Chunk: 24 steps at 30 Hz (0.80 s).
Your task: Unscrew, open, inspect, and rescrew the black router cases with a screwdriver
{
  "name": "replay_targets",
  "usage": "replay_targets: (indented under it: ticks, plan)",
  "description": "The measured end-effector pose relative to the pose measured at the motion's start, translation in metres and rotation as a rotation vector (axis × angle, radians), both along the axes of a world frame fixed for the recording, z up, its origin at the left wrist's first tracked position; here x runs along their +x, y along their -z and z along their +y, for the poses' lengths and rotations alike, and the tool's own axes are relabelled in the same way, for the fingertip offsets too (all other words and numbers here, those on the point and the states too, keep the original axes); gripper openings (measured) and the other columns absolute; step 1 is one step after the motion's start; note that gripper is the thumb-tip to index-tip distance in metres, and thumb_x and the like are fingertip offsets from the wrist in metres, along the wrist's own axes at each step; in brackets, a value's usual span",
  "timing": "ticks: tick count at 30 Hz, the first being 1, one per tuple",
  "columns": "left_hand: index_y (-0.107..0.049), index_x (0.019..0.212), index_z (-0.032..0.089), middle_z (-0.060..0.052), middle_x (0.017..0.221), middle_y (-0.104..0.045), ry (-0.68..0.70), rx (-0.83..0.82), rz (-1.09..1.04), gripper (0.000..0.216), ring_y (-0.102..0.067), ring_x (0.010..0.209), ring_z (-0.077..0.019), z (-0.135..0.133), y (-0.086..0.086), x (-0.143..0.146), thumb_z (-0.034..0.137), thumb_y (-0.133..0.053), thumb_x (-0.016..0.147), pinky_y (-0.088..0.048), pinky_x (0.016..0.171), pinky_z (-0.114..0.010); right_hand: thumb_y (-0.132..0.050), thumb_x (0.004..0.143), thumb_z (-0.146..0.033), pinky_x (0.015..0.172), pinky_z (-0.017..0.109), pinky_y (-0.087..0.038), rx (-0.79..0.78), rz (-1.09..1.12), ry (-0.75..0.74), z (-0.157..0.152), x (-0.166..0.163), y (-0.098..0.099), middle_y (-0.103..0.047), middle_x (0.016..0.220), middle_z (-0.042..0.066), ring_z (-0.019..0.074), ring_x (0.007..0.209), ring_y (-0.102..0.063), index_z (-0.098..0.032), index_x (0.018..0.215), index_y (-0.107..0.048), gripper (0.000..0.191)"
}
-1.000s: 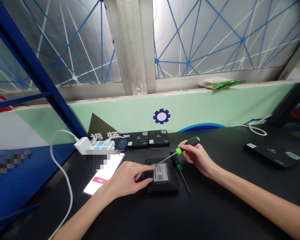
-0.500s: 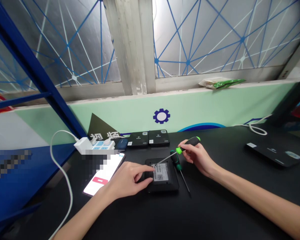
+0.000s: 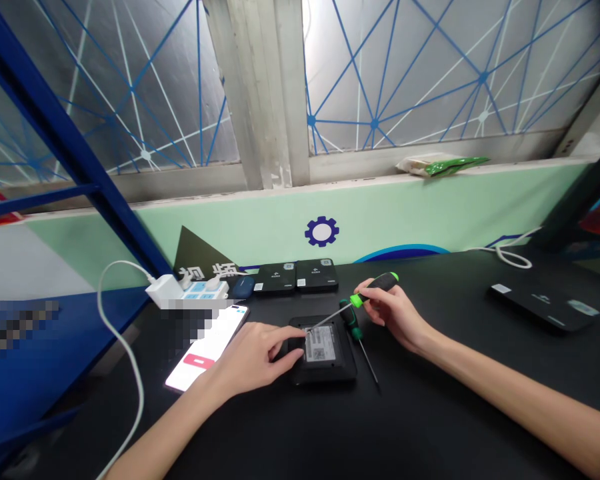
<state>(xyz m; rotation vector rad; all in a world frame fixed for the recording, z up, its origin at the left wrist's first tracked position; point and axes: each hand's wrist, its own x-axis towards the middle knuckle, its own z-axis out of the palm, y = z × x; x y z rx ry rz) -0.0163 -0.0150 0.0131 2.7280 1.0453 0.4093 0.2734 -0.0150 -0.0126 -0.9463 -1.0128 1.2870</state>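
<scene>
Fingers of our right hand (image 3: 395,312) are wrapped on the black-and-lime screwdriver (image 3: 356,301) in the head view; shaft slants down to the label (image 3: 321,345), we can't tell if the tip touches. Our left hand (image 3: 253,358): thumb and index spread, gripping nothing, tips at the left side of the black box (image 3: 349,365). Box lies label-up on the desk (image 3: 430,420), between our hands. Dark-green screwdriver (image 3: 356,332) just beside its right edge. Lit phone (image 3: 187,370) near our left wrist.
</scene>
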Motion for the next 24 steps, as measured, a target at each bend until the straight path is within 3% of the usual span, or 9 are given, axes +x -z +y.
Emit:
replay_targets:
  ticks: [18, 24]
  plan:
    - [-0.070, 0.119, 0.025, 0.005, 0.058, -0.054, 0.063, 0.031, -0.039, 0.028, -0.053, 0.051, -0.0109, -0.0003, -0.0010, 0.0009, 0.031, -0.054, 0.096, -0.038, 0.054, -0.022, -0.076, 0.076, -0.036, 0.040, 0.023, -0.019, 0.005, 0.019, 0.041, 0.0020, 0.0034, -0.0011, -0.051, 0.052, -0.003, 0.0085, 0.043, -0.035, -0.015, 0.081, -0.066, 0.023]
    - [-0.072, 0.115, 0.023, 0.005, 0.054, -0.054, 0.038, 0.067, -0.084, 0.027, -0.052, 0.050, -0.0111, 0.0018, 0.0013, -0.0021, 0.030, -0.053, 0.097, -0.040, 0.055, -0.022, -0.078, 0.074, -0.038, 0.041, 0.024, -0.019, 0.020, -0.005, 0.039, 0.0002, -0.0007, -0.0027, -0.058, 0.057, 0.000, 0.0083, 0.044, -0.035, -0.014, 0.087, -0.071, 0.027]
